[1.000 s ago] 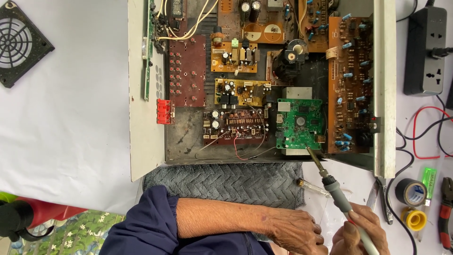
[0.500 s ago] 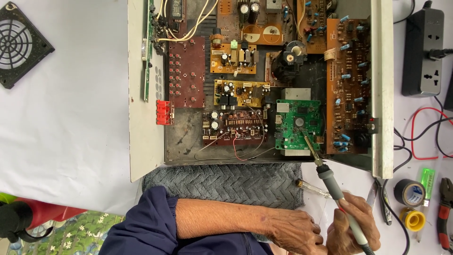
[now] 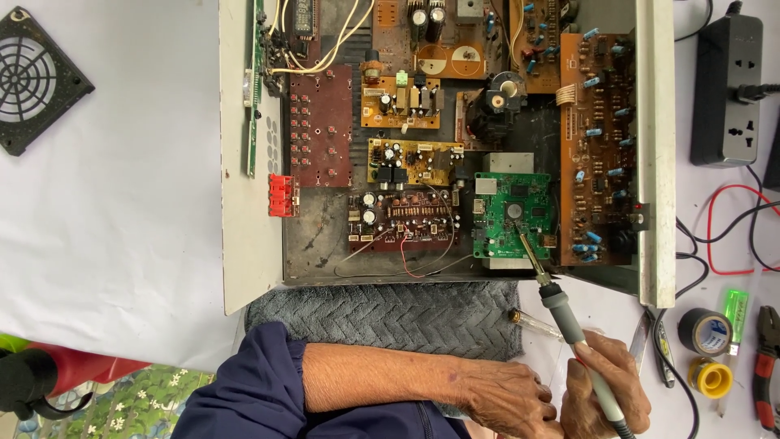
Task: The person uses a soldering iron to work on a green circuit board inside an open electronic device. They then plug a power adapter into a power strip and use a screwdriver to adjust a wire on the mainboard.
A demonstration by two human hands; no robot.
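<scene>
Right hand is closed in a pen grip on the grey soldering iron, tip reaching up toward 11 o'clock and resting on the green circuit board, low on its right side near the edge. That board sits at about 4 o'clock inside the open amplifier chassis. Left hand lies loosely curled, holding nothing I can see, just beside the right, forearm across the grey towel. To do this joint well I'd say: brace the right wrist against the left, keep the tip on the one pad only, stay clear of the brown board at 3 o'clock and the loose red wire at 9. Bench is covered in white sheet. Black fan grille at far 10 o'clock, black power strip at 2, tape rolls and red-handled pliers at 4, second probe-like tool on the towel edge
</scene>
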